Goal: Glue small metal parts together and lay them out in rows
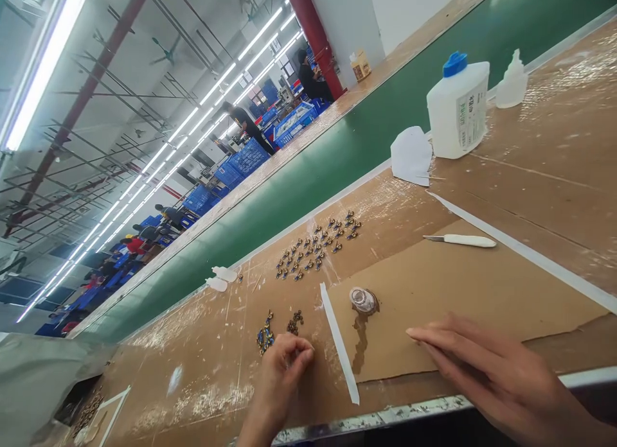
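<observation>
Two hands at work: left hand (284, 363) pinches something tiny beside the loose parts (265, 334), so grip should stay light; right hand (486, 367) lies flat, empty, steadying the cardboard (463, 286).

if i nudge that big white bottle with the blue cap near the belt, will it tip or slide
The white bottle looks squat and wide-based, so it would probably slide on the cardboard-covered table rather than tip. Its fill level can't be seen, so its weight is uncertain. The smooth plastic sides may feel slippery, and pushing low down seems safest.
</observation>
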Demonstrator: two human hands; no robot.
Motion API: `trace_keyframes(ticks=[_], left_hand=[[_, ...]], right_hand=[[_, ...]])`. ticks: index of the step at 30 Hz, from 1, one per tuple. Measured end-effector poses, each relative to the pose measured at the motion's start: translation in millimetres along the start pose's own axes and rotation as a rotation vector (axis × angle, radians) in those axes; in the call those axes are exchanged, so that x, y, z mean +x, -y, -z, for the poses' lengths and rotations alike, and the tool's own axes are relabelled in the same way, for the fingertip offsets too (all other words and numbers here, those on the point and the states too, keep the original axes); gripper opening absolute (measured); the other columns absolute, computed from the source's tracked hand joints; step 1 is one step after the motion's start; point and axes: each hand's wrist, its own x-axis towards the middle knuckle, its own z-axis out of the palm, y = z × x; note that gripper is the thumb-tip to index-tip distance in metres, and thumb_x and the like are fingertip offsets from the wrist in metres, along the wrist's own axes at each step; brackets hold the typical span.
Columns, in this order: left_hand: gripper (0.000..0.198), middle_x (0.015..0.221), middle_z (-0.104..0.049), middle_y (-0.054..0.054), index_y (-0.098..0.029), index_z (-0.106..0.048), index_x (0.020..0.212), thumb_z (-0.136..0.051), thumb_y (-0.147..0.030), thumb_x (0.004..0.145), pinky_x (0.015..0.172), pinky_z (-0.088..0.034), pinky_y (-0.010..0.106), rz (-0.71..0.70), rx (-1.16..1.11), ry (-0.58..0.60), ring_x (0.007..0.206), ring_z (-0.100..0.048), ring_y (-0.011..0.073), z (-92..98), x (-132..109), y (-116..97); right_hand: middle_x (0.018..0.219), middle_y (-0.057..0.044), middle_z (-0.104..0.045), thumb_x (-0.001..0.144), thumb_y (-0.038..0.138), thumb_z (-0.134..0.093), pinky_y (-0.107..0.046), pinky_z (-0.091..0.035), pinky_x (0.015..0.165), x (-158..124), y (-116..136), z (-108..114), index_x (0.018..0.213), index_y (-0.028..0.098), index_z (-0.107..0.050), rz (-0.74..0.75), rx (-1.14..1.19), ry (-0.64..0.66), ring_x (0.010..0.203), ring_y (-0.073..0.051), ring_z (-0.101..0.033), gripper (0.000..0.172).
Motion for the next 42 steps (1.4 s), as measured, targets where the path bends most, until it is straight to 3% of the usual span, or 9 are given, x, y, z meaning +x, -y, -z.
trace_keyframes(ticks=[6, 12, 14, 19, 26, 33, 37, 42], left_hand=[[0.022, 0.085, -0.062, 0.003, -0.023, -0.067, 0.080, -0.052, -0.038, 0.088, 0.080, -0.044, 0.031, 0.011, -0.113, -0.133, 0.086, -0.057, 0.0181, -26.9, -25.8, 14.0], [0.016, 0.086, -0.062, 0.003, -0.025, -0.069, 0.089, -0.054, -0.031, 0.088, 0.080, -0.045, 0.031, -0.090, -0.120, -0.392, 0.087, -0.056, 0.0181, -46.3, -34.4, 24.3], [0.015, 0.086, -0.061, 0.003, -0.025, -0.069, 0.090, -0.054, -0.029, 0.088, 0.078, -0.046, 0.030, -0.121, -0.091, -0.426, 0.086, -0.056, 0.0173, -48.2, -35.5, 27.4], [0.015, 0.087, -0.062, 0.003, -0.023, -0.068, 0.093, -0.054, -0.025, 0.087, 0.076, -0.048, 0.027, -0.164, 0.006, -0.387, 0.084, -0.058, 0.0160, -46.8, -35.2, 29.8], [0.015, 0.090, -0.064, 0.002, -0.024, -0.063, 0.092, -0.049, -0.029, 0.089, 0.080, -0.043, 0.031, -0.053, 0.013, -0.429, 0.087, -0.058, 0.0182, -52.3, -39.1, 11.3], [0.018, 0.077, -0.062, 0.001, -0.024, -0.061, 0.080, -0.050, -0.036, 0.089, 0.069, -0.044, 0.030, -0.053, 0.089, -0.264, 0.073, -0.058, 0.0180, -39.6, -34.6, 13.8], [0.021, 0.080, -0.063, 0.001, -0.024, -0.060, 0.080, -0.048, -0.039, 0.090, 0.073, -0.042, 0.031, -0.028, 0.100, -0.311, 0.077, -0.058, 0.0184, -40.7, -34.5, 16.6], [0.019, 0.075, -0.064, 0.002, -0.024, -0.062, 0.076, -0.052, -0.035, 0.087, 0.068, -0.043, 0.035, -0.037, 0.365, -0.367, 0.072, -0.059, 0.0207, -42.6, -35.1, 14.7]], right_hand=[[0.089, -0.001, -0.068, 0.090, 0.011, -0.047, -0.020, -0.052, 0.074, 0.0, 3.0, -1.0, 0.114, 0.023, -0.056, -0.026, 0.081, -0.004, 0.083, -0.012, -0.066, 0.028], [0.087, -0.001, -0.068, 0.089, 0.010, -0.049, -0.021, -0.052, 0.074, 0.5, 3.6, 0.2, 0.114, 0.023, -0.057, -0.018, 0.066, 0.005, 0.081, -0.012, -0.066, 0.029], [0.087, -0.001, -0.068, 0.089, 0.009, -0.048, -0.022, -0.053, 0.074, 1.7, 3.9, 0.1, 0.114, 0.023, -0.056, -0.019, 0.075, 0.014, 0.081, -0.012, -0.066, 0.029], [0.085, -0.001, -0.068, 0.089, 0.008, -0.049, -0.021, -0.052, 0.071, 3.2, 4.8, 0.7, 0.113, 0.021, -0.056, 0.000, 0.051, 0.018, 0.080, -0.012, -0.066, 0.029], [0.087, -0.002, -0.067, 0.088, 0.007, -0.050, -0.022, -0.051, 0.078, -0.5, 4.4, 0.3, 0.114, 0.020, -0.056, -0.020, 0.069, 0.025, 0.082, -0.012, -0.065, 0.029], [0.087, -0.001, -0.068, 0.087, 0.007, -0.051, -0.022, -0.052, 0.077, 3.1, 5.0, 0.5, 0.112, 0.021, -0.057, -0.017, 0.073, 0.007, 0.079, -0.011, -0.065, 0.030], [0.086, -0.001, -0.068, 0.087, 0.006, -0.051, -0.021, -0.053, 0.076, 4.8, 6.5, 2.6, 0.111, 0.021, -0.058, -0.014, 0.069, 0.000, 0.078, -0.011, -0.066, 0.029], [0.084, -0.001, -0.068, 0.086, 0.008, -0.052, -0.021, -0.053, 0.076, 5.4, 6.7, 3.2, 0.110, 0.022, -0.058, -0.015, 0.070, -0.002, 0.077, -0.012, -0.066, 0.028]])
